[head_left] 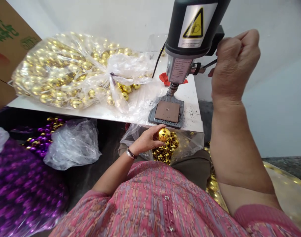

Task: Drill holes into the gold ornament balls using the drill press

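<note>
Between the thumb and fingers of my left hand (150, 138) is a shiny gold ball (163, 134), held just off the front edge of the drill press base (151, 118). Raised at the right, my right hand (235, 64) is closed around the lever (211, 64) of the black drill press (190, 31). Under the drill chuck (173, 88) lies a brown square plate (167, 111) with a small hole and dark shavings on it. Below the gold ball, an open plastic bag on my lap holds many small gold pieces (165, 153).
A big clear bag of gold balls (59, 75) covers the left of the white table (91, 113). Loose gold balls (125, 89) and a red cloth (164, 79) lie behind the base. Purple balls in bags (24, 187), crumpled plastic (73, 143) and a cardboard box (7, 49) are at the left.
</note>
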